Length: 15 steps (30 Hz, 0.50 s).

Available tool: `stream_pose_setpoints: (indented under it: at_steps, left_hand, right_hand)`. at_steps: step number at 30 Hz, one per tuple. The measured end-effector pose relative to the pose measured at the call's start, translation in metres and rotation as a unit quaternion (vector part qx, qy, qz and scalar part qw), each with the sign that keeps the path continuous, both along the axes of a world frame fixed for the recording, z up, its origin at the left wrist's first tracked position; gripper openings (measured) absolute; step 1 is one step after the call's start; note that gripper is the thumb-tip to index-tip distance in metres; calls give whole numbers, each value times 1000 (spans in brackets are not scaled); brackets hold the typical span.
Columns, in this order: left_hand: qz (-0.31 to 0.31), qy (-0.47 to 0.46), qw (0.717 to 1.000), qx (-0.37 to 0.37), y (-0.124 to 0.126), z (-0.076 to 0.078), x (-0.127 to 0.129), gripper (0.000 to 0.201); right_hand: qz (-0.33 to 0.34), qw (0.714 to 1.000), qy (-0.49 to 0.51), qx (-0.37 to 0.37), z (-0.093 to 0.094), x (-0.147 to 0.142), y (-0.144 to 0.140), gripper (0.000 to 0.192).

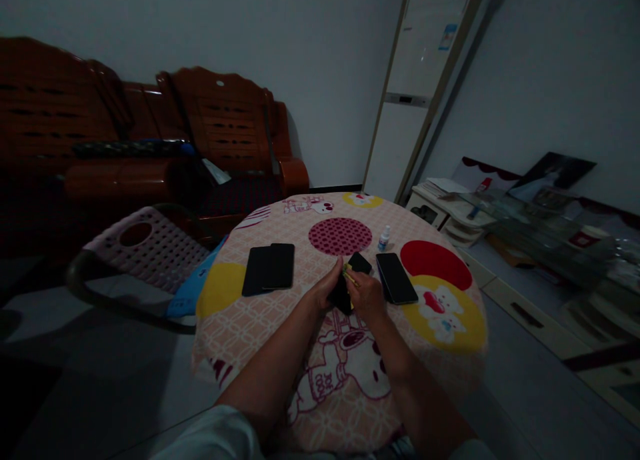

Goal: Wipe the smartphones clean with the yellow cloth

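My left hand (329, 288) is closed around the edge of a dark, flat, phone-like slab (341, 299) over the near middle of the table. My right hand (367, 296) pinches a small yellow piece (349, 272), perhaps cloth, against the slab's face. Just beyond my fingers another black flat piece (360, 263) shows; whether it is separate, I cannot tell. To the right lies a black-screened smartphone (397, 278), with a small white spray bottle (384, 239) upright behind it. Two dark flat devices (270, 268) lie overlapping on the left.
A patterned cloth covers the round table (260, 313). On the left stand a pink woven chair (145, 253) and wooden armchairs (220, 120). A tall white air conditioner (405, 133) stands behind, and a low cabinet (520, 307) with clutter runs along the right.
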<state>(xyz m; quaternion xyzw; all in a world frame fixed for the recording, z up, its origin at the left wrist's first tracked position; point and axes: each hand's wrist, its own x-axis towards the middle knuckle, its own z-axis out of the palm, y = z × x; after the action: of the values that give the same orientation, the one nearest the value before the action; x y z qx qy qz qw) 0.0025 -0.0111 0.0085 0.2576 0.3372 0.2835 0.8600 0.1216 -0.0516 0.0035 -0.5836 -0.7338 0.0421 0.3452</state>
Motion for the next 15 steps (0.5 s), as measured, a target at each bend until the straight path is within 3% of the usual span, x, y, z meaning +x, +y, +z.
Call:
stream_pose_setpoints:
  at_steps: [4, 8, 15]
  left_hand:
    - [-14, 13, 999, 29, -4, 2, -1, 62]
    - [-82, 0, 994, 70, -7, 2, 0, 65]
    - [-125, -4, 988, 89, -7, 1, -2, 66]
  right_hand:
    - [-31, 998, 14, 44, -3, 4, 3, 30]
    - [-82, 992, 38, 84, -5, 13, 10, 30]
    - [-118, 988, 39, 91, -1, 20, 11, 34]
